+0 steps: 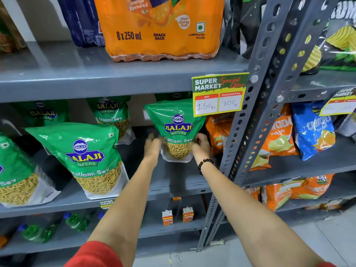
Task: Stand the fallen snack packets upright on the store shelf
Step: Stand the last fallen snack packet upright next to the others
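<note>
Grey metal shelf [179, 182] runs under both hands; left hand [152, 146] and right hand [201, 146] grasp an upright green snack packet [176, 120] between them.

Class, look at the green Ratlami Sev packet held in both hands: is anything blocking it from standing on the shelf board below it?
Nothing visible does. The left hand and right hand grip the held packet by its lower sides, and the shelf board beneath and in front is bare. The orange packets stand beside it to the right.
</note>
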### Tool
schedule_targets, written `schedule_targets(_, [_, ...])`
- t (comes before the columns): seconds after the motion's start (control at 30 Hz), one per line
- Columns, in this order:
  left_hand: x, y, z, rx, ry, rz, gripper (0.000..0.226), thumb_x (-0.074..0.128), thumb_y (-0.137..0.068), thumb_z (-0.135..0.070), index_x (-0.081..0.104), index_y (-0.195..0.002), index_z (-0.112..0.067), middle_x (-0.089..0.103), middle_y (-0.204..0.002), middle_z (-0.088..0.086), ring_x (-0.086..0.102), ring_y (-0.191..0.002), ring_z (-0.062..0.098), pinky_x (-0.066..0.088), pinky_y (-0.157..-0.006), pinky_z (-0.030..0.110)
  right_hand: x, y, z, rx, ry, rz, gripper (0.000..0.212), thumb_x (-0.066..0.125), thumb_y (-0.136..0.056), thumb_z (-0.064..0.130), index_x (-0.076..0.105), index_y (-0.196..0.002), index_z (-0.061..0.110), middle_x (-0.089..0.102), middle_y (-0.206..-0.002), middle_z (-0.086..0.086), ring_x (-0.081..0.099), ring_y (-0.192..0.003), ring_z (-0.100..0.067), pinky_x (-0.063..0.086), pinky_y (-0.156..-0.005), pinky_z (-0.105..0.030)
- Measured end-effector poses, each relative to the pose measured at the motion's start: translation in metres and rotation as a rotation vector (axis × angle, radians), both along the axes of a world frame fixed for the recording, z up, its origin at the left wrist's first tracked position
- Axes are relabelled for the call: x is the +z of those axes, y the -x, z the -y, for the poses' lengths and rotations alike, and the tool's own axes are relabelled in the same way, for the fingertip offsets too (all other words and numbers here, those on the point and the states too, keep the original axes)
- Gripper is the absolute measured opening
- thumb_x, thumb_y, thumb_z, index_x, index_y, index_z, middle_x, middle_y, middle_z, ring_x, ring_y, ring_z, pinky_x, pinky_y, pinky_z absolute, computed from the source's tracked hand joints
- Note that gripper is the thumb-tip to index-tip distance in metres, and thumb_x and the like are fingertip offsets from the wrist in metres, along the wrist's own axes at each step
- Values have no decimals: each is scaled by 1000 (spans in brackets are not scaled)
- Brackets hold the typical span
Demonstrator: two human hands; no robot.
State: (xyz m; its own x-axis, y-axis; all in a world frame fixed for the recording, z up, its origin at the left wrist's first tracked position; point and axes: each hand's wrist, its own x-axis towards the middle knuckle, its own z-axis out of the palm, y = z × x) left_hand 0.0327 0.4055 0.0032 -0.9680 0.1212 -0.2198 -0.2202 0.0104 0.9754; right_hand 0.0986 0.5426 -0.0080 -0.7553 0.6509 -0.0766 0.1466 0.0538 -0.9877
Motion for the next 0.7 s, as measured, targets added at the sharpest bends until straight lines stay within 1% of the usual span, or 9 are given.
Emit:
schedule_targets(0.03, [1,-3,-1,-66,-21,1,60,56,-71,-4,47,-130,-9,58,-125,10,53,-114,27,43,-83,26,-1,-1,0,67,-18,2,50,65,-79,5,49,-127,10,59,-127,-9,55,-116,-25,41,-90,-27])
schedule_targets(0.1, [2,-7,-5,-172,-45,-13,58,60,-70,1,48,-126,-9,63,-111,7,59,-100,23,46,-73,23,-1,-1,1,135,-54,-11,63,72,-77,11,43,-133,10,58,-129,-8,54,-118,-23,42,-96,-31])
schedule_targets(0.2, [0,-12,-9,-158,0,-70,53,70,-75,0,50,-124,-5,65,-109,10,63,-91,20,49,-74,24,0,-1,4,133,-130,-8,60,70,-81,20,44,-134,11,61,-127,-9,57,-115,-24,42,-89,-27])
schedule_targets(0.27, [-3,-14,-9,-116,72,-103,54,75,-74,-8,52,-123,-5,66,-114,11,64,-95,22,52,-82,31,0,-3,4,110,-192,21,50,66,-84,23,49,-129,12,64,-123,-9,60,-111,-26,40,-81,-25])
schedule_targets(0.33, [-5,-17,-7,-80,135,-125,55,77,-73,-12,54,-123,-4,65,-121,14,63,-106,28,51,-94,41,0,-7,3,102,-200,21,41,63,-86,22,53,-124,12,66,-121,-10,61,-108,-27,39,-78,-24])
schedule_targets(0.37, [-6,-19,-6,-69,155,-135,55,78,-73,-14,55,-122,-5,65,-122,15,62,-108,29,50,-96,42,0,-9,4,104,-189,10,39,62,-87,21,54,-123,11,66,-120,-10,61,-108,-26,40,-78,-24])
schedule_targets(0.47, [-5,-29,-3,-44,194,-146,55,80,-70,-19,57,-120,-8,66,-122,13,63,-107,28,51,-93,38,0,-19,7,119,-176,-14,37,61,-88,18,55,-123,10,66,-121,-11,61,-108,-26,44,-81,-27])
schedule_targets(0.57, [-4,-38,1,-39,256,-163,58,80,-70,-25,57,-120,-8,65,-123,13,62,-108,28,51,-91,37,2,-30,9,135,-185,-15,37,61,-88,17,55,-123,8,66,-121,-13,60,-111,-28,49,-93,-36])
schedule_targets(0.7, [-2,-55,7,-42,290,-194,60,80,-69,-28,56,-119,-6,66,-122,14,63,-108,29,51,-89,35,3,-45,13,140,-202,-7,35,61,-87,17,57,-120,6,67,-119,-13,62,-108,-27,45,-86,-28])
